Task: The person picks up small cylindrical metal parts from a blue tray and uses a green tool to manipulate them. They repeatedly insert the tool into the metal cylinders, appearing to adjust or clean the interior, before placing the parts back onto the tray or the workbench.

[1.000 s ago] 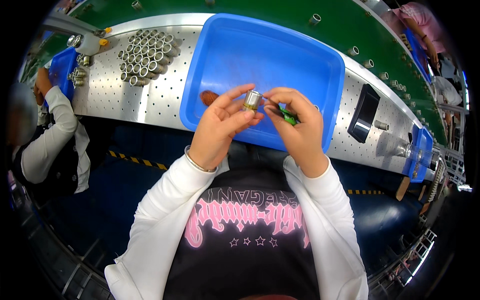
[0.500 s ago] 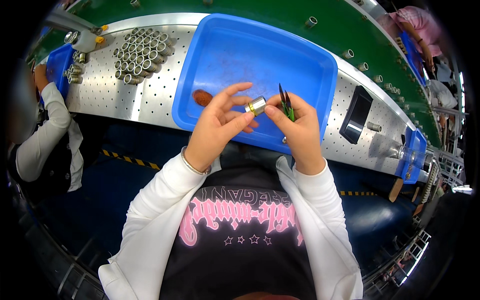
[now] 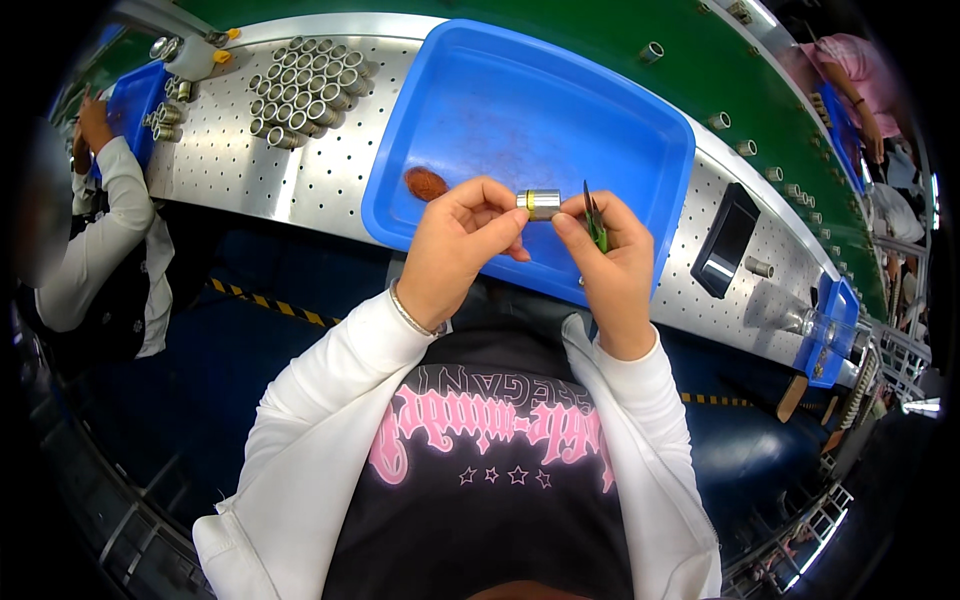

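A short shiny metal sleeve (image 3: 541, 204) with a yellow ring near its left end lies level between my hands, above the near part of a blue tray (image 3: 405, 120). My left hand (image 3: 462, 228) pinches the ringed end between thumb and fingers. The thumb and forefinger of my right hand (image 3: 612, 250) close on the other end. Also gripped in the right hand is a slim tool (image 3: 597, 222) with green grips and dark pointed tips, standing up past the fingers. A reddish-brown fibrous pad (image 3: 425, 183) rests in the tray, left of my hands.
Several metal sleeves (image 3: 305, 88) stand grouped on the perforated metal bench (image 3: 215, 175) at left. Right of the tray are a black shallow holder (image 3: 725, 240) and a lone sleeve (image 3: 759, 267). More sleeves sit along the green belt (image 3: 600, 25). A co-worker's sleeve (image 3: 95, 235) shows at left.
The metal sleeve has turned from tilted to level, and my left fingers have closed in from spread. The whole view has shifted slightly, moving the bench items right.
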Tool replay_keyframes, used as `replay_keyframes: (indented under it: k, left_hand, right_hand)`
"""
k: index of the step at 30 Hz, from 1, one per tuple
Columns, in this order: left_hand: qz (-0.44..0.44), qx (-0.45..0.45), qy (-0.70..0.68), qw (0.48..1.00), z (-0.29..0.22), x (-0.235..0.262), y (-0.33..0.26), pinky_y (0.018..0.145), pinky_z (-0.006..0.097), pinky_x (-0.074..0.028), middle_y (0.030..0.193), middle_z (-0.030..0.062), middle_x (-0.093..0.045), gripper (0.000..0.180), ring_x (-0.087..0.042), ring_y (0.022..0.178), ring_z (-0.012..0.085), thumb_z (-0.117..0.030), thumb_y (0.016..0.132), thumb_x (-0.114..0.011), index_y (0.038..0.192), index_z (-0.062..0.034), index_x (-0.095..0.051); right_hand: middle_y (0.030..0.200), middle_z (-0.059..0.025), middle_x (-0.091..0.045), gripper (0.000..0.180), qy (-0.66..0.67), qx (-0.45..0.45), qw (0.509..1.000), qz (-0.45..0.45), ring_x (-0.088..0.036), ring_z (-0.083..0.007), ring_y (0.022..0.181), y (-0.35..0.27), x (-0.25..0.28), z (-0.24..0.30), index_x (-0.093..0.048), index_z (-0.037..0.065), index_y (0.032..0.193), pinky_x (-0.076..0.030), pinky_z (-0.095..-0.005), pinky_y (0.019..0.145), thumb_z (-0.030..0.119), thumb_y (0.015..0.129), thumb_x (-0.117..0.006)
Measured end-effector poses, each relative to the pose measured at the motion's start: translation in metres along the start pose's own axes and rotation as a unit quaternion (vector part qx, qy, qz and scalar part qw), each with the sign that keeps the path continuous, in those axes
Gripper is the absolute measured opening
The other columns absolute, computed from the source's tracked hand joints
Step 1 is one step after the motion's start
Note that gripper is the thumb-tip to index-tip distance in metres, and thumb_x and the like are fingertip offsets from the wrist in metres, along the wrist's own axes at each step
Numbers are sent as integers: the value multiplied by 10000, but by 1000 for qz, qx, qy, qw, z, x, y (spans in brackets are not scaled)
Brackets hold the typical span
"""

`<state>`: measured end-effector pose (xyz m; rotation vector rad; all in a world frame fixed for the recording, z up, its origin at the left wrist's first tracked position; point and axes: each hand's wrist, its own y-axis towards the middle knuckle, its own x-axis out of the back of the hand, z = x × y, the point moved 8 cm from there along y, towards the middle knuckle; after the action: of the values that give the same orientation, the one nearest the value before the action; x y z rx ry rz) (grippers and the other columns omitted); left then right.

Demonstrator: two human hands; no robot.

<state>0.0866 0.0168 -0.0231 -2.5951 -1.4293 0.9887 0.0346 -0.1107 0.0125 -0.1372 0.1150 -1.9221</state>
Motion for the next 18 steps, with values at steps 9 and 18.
replay_keyframes:
  k: [9,18]
  left_hand:
    - [9,-6,28,1000,3,2,0,622,241,-483,732,36,-559,58,-557,655,103,-66,855,-557,843,-28,-516]
    - [22,-14,32,999,4,1,-1,594,215,-461,756,36,-562,58,-557,637,99,-49,858,-551,848,-23,-501]
  right_hand:
    - [773,-71,-611,165,-156,166,973,-27,-550,-131,647,0,-6,25,-616,10,878,-423,-242,585,-12,723,-669]
    - [703,-75,-563,221,-194,202,960,6,-552,-177,627,-2,-8,31,-635,29,857,-411,-261,551,-66,658,-624]
